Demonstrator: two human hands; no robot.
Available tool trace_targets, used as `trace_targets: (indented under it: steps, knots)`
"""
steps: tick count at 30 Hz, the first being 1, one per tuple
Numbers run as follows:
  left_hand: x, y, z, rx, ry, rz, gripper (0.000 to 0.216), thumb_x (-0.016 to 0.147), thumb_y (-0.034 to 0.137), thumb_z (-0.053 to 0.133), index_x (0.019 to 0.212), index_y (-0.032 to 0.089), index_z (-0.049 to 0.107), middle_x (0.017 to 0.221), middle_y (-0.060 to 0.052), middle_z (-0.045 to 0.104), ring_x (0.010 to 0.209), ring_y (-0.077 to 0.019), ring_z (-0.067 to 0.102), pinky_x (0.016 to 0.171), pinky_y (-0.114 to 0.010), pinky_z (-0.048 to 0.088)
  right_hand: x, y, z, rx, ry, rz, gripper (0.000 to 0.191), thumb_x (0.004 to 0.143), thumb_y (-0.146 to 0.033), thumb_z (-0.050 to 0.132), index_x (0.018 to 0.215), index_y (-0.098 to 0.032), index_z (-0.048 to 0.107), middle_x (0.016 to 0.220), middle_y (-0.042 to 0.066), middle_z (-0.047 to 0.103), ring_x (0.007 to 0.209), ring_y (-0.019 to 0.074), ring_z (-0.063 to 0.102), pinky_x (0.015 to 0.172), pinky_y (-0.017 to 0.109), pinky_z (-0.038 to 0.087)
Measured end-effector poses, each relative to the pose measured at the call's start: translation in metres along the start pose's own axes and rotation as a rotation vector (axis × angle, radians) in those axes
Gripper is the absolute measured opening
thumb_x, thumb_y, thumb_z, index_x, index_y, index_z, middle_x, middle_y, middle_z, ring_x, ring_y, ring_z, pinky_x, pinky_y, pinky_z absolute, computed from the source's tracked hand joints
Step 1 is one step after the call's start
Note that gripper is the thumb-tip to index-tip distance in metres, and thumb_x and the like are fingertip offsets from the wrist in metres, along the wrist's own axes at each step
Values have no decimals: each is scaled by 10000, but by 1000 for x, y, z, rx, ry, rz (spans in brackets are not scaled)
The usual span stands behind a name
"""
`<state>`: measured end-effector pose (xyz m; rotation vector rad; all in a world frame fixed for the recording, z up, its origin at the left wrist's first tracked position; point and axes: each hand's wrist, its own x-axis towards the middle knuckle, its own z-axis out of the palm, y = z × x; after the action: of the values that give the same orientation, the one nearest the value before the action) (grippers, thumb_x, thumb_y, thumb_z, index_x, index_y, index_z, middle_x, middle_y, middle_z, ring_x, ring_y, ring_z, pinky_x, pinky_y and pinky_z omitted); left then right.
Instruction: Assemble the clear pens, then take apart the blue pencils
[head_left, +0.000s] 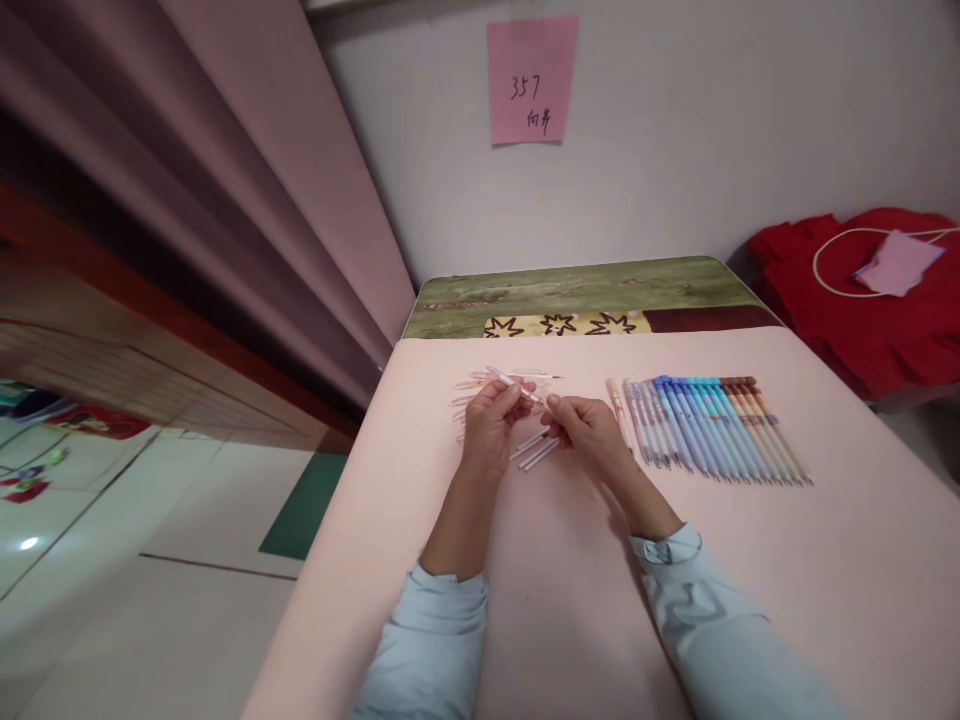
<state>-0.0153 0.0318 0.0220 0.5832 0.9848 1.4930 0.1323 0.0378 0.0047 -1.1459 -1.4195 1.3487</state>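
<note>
A slim white and pinkish pen (503, 378) slants between my hands. The fingers of my left hand (491, 420) are closed around its barrel. My right hand (589, 425) is closed in a pinch at the pen's lower right end; whether it grips the tip or a small part there is hidden by the fingers. Beneath and just in front of the hands lie several thin white pen refills (538, 456). Pale pink pen parts (469, 386) are spread beyond my left hand, partly covered by it.
To the right lies a neat row of pens (709, 430), running from pale through blue to brown. A pink cover (420, 480) spreads over the table, with a green patterned surface (585, 285) behind it. Red cloth (847, 290) is at the right, a curtain (300, 150) at the left.
</note>
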Motion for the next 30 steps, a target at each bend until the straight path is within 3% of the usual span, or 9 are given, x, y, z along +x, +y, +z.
trace_targets:
  steps: [3, 6, 8, 12, 19, 25, 30]
  knots:
    - [1, -1, 0, -12, -1, -2, 280, 662, 280, 821, 852, 125, 686, 857, -70, 738, 639, -89, 606, 694, -250, 487, 0, -1, 2, 23, 0, 14, 541, 842, -681, 552, 724, -171, 687, 561, 14, 596, 478, 130, 514, 497, 255, 420]
    - [1, -1, -1, -14, 0, -6, 280, 659, 270, 818, 862, 127, 687, 856, -67, 739, 638, -90, 607, 688, -248, 487, 1, -3, 3, 30, 42, -24, 458, 736, -628, 717, 848, -186, 674, 651, 7, 638, 552, 134, 546, 532, 247, 443]
    - [0, -1, 0, -9, -9, -1, 280, 662, 267, 818, 865, 126, 687, 850, -66, 737, 634, -91, 606, 686, -251, 486, 1, -3, 3, 24, 58, -43, 427, 716, -594, 752, 816, -191, 654, 650, 2, 636, 560, 131, 548, 537, 243, 447]
    - [-2, 0, 3, -4, -40, -1, 300, 665, 290, 824, 877, 127, 687, 864, -72, 737, 645, -100, 615, 702, -267, 493, 1, -3, 1, 44, 13, -13, 488, 836, -645, 592, 704, -178, 649, 559, 5, 592, 480, 121, 516, 481, 243, 413]
    - [-4, 2, 3, 2, -96, -7, 285, 679, 289, 809, 893, 138, 700, 870, -70, 742, 621, -98, 597, 682, -267, 497, -2, -7, 3, 186, -82, 139, 581, 839, -723, 511, 646, -180, 586, 509, -2, 546, 410, 103, 455, 413, 235, 341]
    - [-3, 2, 4, -3, -48, 36, 268, 664, 279, 816, 859, 142, 693, 843, -57, 737, 632, -94, 594, 679, -252, 494, 0, -10, 5, 217, 22, 19, 450, 653, -568, 807, 785, -192, 598, 536, -63, 520, 455, 83, 435, 441, 209, 334]
    - [-3, 3, 5, 9, -59, 60, 272, 677, 301, 814, 855, 140, 687, 862, -66, 732, 647, -103, 602, 697, -268, 497, -1, -9, 3, 137, 2, -7, 421, 715, -573, 758, 703, -177, 614, 603, -3, 619, 493, 99, 496, 477, 229, 392]
